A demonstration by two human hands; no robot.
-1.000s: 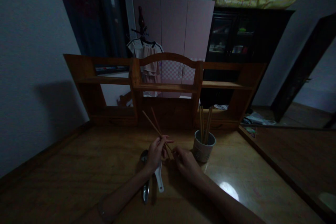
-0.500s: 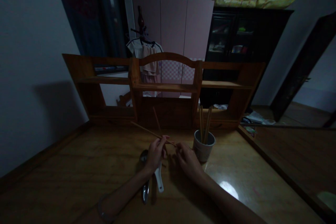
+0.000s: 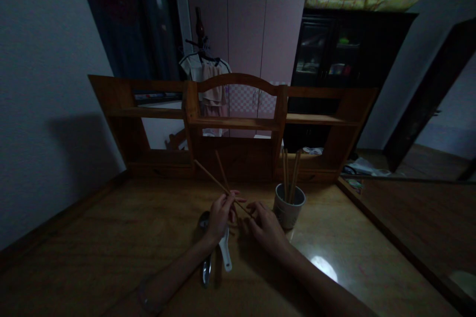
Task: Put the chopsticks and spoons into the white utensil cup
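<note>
My left hand [image 3: 220,217] is closed around two wooden chopsticks that cross at its fingers. The slanting chopstick [image 3: 208,173] runs from upper left down to my right hand [image 3: 268,228]. The steeper chopstick [image 3: 221,167] points up, its lower end showing below my left fingers. At the low end of the slanting one, my right thumb and fingers close on its tip. Under my left wrist lie a white spoon [image 3: 225,252] and a metal spoon [image 3: 207,271], both partly hidden. Right of my right hand stands a light cup [image 3: 286,215] with several chopsticks [image 3: 293,178] upright in it.
The wooden table [image 3: 148,237] meets a wall [image 3: 44,158] on the left. A wooden shelf unit [image 3: 238,123] rises along its back edge. A raised wooden edge [image 3: 390,235] borders the right side. The room is dim.
The slanting chopstick has tilted more steeply: its upper end moved up and right, its lower end down. My right fingers have shifted with that lower end. My left hand stays nearly still.
</note>
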